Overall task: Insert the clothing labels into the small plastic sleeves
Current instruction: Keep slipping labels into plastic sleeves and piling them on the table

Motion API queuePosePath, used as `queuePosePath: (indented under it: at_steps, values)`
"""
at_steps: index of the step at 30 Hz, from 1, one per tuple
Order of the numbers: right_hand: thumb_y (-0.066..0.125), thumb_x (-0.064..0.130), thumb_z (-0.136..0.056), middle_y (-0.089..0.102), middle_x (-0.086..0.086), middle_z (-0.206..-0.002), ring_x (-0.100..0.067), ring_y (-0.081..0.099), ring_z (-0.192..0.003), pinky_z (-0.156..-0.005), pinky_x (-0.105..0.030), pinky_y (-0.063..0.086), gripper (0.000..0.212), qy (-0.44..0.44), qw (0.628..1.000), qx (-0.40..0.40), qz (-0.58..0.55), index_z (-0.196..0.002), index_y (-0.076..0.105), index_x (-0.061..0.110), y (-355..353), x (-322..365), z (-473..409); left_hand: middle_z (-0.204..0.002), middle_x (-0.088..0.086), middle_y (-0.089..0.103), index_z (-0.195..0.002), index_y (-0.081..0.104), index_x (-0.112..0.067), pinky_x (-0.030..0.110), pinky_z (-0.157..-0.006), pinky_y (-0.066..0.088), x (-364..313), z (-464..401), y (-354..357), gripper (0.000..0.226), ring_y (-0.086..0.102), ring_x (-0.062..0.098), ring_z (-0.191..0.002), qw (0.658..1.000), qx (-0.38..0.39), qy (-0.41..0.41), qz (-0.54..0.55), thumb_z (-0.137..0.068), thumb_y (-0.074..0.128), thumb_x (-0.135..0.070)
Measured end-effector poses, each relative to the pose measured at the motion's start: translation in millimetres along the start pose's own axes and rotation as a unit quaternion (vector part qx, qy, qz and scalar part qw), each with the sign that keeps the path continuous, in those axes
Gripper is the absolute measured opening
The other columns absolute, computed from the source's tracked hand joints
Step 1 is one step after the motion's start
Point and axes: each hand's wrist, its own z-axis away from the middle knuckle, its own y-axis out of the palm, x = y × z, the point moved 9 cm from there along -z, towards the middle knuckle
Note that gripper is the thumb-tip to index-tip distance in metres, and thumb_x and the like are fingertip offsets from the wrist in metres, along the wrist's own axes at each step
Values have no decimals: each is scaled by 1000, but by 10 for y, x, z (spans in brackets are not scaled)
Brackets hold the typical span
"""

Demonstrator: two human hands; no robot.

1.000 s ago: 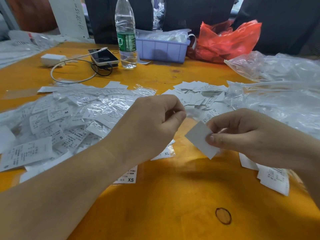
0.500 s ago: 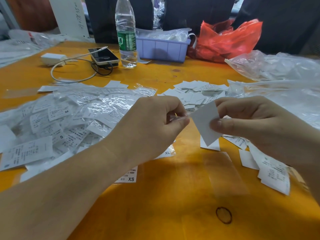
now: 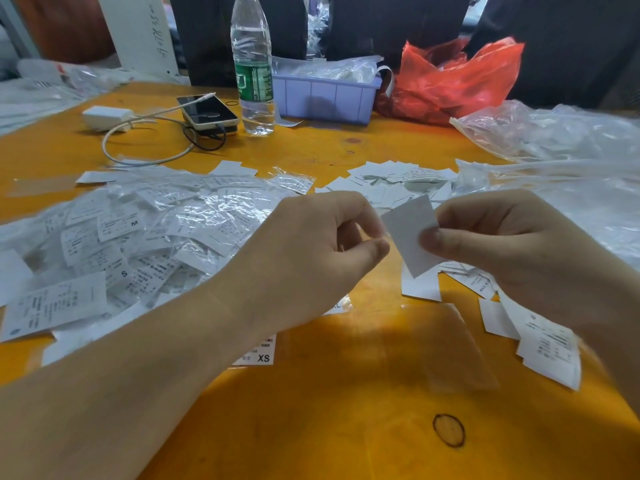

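Observation:
My right hand (image 3: 512, 251) pinches a blank-sided white clothing label (image 3: 408, 233) between thumb and fingers, held tilted above the orange table (image 3: 311, 427). My left hand (image 3: 311, 251) has its thumb and forefinger pinched together at the label's left edge, on a thin clear plastic sleeve that barely shows. Another empty clear sleeve (image 3: 450, 348) lies flat on the table below the hands. Loose labels (image 3: 398, 181) lie behind the hands and more labels (image 3: 550, 348) under my right wrist.
A big heap of sleeved labels (image 3: 138, 237) covers the left. At the back stand a water bottle (image 3: 252, 64), phone (image 3: 207, 112), charger (image 3: 107, 116), lilac basket (image 3: 325, 98) and red bag (image 3: 457, 77). Clear plastic bags (image 3: 571, 150) fill the right. A rubber band (image 3: 448, 430) lies near.
My right hand has lifted the label up and to the left until its edge meets my left fingertips. My left hand has hardly moved.

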Motion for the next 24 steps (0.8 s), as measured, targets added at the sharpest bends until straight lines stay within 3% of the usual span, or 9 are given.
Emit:
queuePosePath:
  at_steps: [4, 7, 10, 12, 14, 16, 18, 22, 24]
  values:
    - [62, 32, -72, 75, -4, -87, -24, 69, -87, -77, -37, 52, 28, 4, 999, -25, -22, -84, 76, 11, -72, -12, -5, -78, -15, 67, -88, 68, -30, 12, -58, 46, 35, 5, 5, 8, 61, 5, -64, 999, 6, -25, 38, -86, 69, -22]
    - [74, 28, -77, 73, -12, -88, -36, 65, -91, -81, -44, 52, 23, 0, 1000, 10, -26, -88, 75, 8, 9, 2, -4, -76, -10, 69, -85, 72, -25, 19, -61, 53, 115, -19, 15, 7, 62, 4, -62, 992, 22, -68, 102, -87, 67, -21]
    - [64, 20, -80, 70, -20, -88, -40, 62, -90, -80, -44, 50, 22, -5, 998, 46, -32, -88, 73, 2, 107, -2, 16, -66, -7, 65, -85, 74, -20, 18, -57, 53, 193, -38, 35, 7, 59, 2, -57, 978, 33, -111, 173, -87, 67, -20]
    - [62, 19, -80, 73, -16, -88, -34, 66, -89, -82, -40, 52, 20, -6, 997, 65, -43, -89, 75, 6, 163, 11, 31, -62, -8, 62, -83, 74, -18, 18, -56, 52, 221, -36, 53, 9, 56, 3, -55, 971, 35, -128, 200, -87, 68, -22]
    - [63, 21, -81, 73, -10, -87, -31, 67, -88, -84, -46, 52, 17, -14, 996, 74, -38, -87, 77, 13, 194, 33, 41, -63, -6, 61, -80, 73, -17, 17, -55, 51, 220, -33, 68, 12, 55, 3, -56, 969, 37, -131, 208, -87, 67, -24]
    - [66, 25, -80, 70, -4, -80, -30, 63, -81, -76, -50, 49, 13, -31, 997, 64, -15, -80, 78, 20, 196, 57, 40, -71, -2, 64, -78, 72, -17, 18, -55, 52, 215, -32, 70, 12, 57, 3, -59, 967, 35, -130, 217, -87, 68, -24]
    - [67, 28, -78, 64, -2, -76, -29, 59, -76, -68, -43, 47, 11, -48, 998, 35, 4, -75, 76, 22, 152, 86, 37, -75, 0, 65, -78, 71, -17, 19, -56, 53, 227, -36, 49, 11, 59, 5, -63, 966, 23, -133, 222, -87, 69, -23]
    - [74, 53, -74, 61, -29, -78, -48, 51, -70, -57, -52, 44, 39, -92, 996, -22, 5, -89, 75, 16, 4, 163, 38, -81, 13, 70, -74, 65, -11, 25, -55, 56, 295, -47, -47, 12, 67, 12, -68, 963, -29, -148, 222, -84, 71, -15]
    - [71, 56, -73, 60, -30, -73, -43, 49, -59, -50, -50, 43, 41, -112, 992, -47, 35, -93, 74, 20, -59, 206, 52, -88, 19, 70, -71, 62, -9, 26, -54, 56, 307, -49, -100, 14, 71, 21, -76, 963, -49, -148, 219, -82, 71, -9]
